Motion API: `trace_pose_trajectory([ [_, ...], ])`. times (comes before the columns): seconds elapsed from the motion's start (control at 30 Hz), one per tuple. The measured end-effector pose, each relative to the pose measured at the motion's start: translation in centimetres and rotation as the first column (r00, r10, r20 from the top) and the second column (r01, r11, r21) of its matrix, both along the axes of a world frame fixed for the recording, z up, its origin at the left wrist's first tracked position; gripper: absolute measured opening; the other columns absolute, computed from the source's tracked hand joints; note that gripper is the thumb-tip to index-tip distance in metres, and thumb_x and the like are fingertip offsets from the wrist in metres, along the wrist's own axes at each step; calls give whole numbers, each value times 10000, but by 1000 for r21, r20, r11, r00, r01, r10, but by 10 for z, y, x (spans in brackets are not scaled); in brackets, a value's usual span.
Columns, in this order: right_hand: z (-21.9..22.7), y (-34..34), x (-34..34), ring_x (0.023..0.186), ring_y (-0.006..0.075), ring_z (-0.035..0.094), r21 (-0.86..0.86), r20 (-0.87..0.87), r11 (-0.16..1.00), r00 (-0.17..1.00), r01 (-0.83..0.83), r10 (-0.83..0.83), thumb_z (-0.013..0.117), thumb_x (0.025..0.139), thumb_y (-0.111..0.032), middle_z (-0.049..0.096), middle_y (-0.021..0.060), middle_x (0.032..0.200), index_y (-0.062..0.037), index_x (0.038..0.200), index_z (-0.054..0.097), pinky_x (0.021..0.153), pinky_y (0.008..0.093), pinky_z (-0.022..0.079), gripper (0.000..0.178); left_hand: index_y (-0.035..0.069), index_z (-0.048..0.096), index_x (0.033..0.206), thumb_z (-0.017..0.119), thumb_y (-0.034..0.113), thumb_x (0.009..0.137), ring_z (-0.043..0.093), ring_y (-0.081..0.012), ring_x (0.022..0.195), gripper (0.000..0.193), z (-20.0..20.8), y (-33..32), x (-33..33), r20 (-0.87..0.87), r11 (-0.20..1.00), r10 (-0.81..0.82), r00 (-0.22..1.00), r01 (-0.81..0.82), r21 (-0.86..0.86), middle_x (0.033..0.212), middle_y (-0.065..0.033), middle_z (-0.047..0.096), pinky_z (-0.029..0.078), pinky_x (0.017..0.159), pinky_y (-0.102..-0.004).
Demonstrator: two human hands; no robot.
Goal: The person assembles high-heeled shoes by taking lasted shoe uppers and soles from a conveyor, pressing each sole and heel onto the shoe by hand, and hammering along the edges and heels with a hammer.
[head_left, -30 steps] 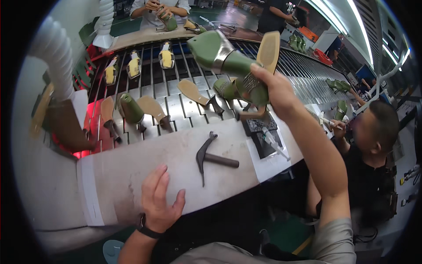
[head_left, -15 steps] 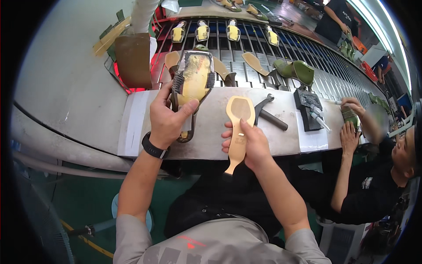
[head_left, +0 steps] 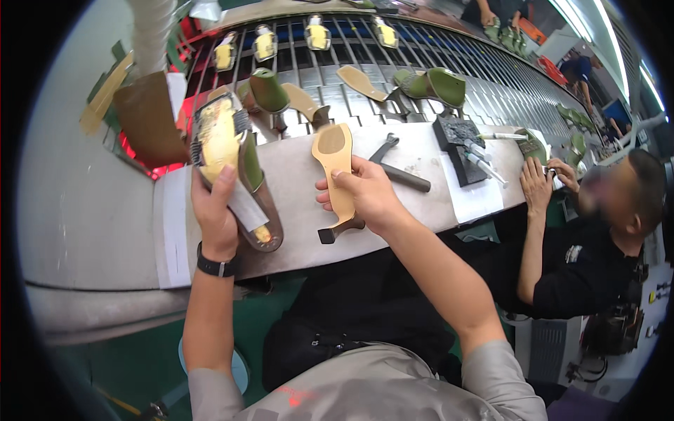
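Note:
My left hand (head_left: 216, 223) is closed around a lasted green shoe upper (head_left: 217, 137), its yellow-coated underside turned up and the thumb pressed against it. The shoe is tilted over the left part of the bench. Gripped in my right hand (head_left: 371, 196) is a tan shoe sole (head_left: 335, 149) with a dark heel at its lower end. The sole's flat face points up, my thumb across its middle and fingers curled beneath. Sole and shoe are apart. Just right of this hand lies a lasting pincer (head_left: 406, 177) with a dark handle.
Beyond the bench (head_left: 295, 210) runs a roller conveyor (head_left: 337, 63) with yellow-bottomed shoes, loose soles (head_left: 359, 83) and green uppers (head_left: 442, 88). A black block (head_left: 455, 137) holds syringe-like tubes on the right. Farther right a co-worker's hands (head_left: 537, 184) handle a green shoe. A brown flap (head_left: 149, 126) stands left.
The view has swung, shifting the bench leftward in the picture. The shoe in my left hand has tilted, showing its green side. The sole has turned so its dark heel shows more.

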State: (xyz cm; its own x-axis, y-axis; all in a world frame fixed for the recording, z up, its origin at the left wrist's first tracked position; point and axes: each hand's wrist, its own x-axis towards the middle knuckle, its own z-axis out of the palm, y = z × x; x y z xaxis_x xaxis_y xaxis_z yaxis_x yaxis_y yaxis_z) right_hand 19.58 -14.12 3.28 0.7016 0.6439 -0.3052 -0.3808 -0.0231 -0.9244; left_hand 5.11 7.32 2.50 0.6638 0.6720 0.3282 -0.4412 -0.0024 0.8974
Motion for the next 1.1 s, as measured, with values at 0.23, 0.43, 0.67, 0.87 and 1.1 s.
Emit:
trace_pose_trajectory([
  [0.23, 116, -62, 133, 844, 226, 763, -105, 612, 974, 785, 202, -97, 570, 1046, -175, 740, 183, 1089, 55, 1236, 592, 743, 338, 628, 299, -84, 491, 1464, 510, 396, 1098, 668, -281, 1218, 604, -17, 24, 24, 21, 913, -333, 943, 328, -241, 1348, -212, 658, 497, 1081, -390],
  [0.43, 154, -142, 323, 951, 366, 748, -404, 892, 501, 208, 765, 402, 556, 991, -237, 771, 170, 1023, -69, 1179, 719, 844, 478, 573, 300, -72, 442, 1501, 586, 337, 1041, 648, -311, 1257, 633, -18, 21, 17, -94, 920, -351, 932, 325, -217, 1382, -242, 629, 486, 1095, -409],
  [0.67, 83, -142, 413, 1036, 411, 721, -567, 620, 194, 260, 801, 740, 602, 948, -193, 746, 235, 1085, -45, 1062, 718, 917, 517, 563, 220, -99, 358, 1539, 631, 388, 978, 614, -386, 1300, 792, -21, 26, 6, -153, 938, -310, 938, 275, -212, 1436, -314, 561, 475, 1127, -458],
  [0.87, 37, -128, 443, 1046, 422, 713, -875, 385, 199, 384, 442, 839, 773, 832, -240, 747, 239, 1101, -40, 1161, 736, 917, 477, 570, 387, -110, 375, 1523, 591, 421, 1014, 594, -348, 1293, 766, -16, 27, 3, -158, 936, -327, 932, 297, -186, 1412, -283, 549, 471, 1132, -444],
  [1.1, -7, -131, 440, 995, 406, 730, -860, 259, 71, 312, 505, 914, 769, 801, -249, 764, 207, 1050, -121, 1077, 783, 871, 459, 593, 305, -100, 410, 1487, 670, 439, 951, 645, -329, 1208, 804, -8, 21, 9, -194, 950, -268, 944, 226, -214, 1344, -273, 595, 528, 1035, -412],
])
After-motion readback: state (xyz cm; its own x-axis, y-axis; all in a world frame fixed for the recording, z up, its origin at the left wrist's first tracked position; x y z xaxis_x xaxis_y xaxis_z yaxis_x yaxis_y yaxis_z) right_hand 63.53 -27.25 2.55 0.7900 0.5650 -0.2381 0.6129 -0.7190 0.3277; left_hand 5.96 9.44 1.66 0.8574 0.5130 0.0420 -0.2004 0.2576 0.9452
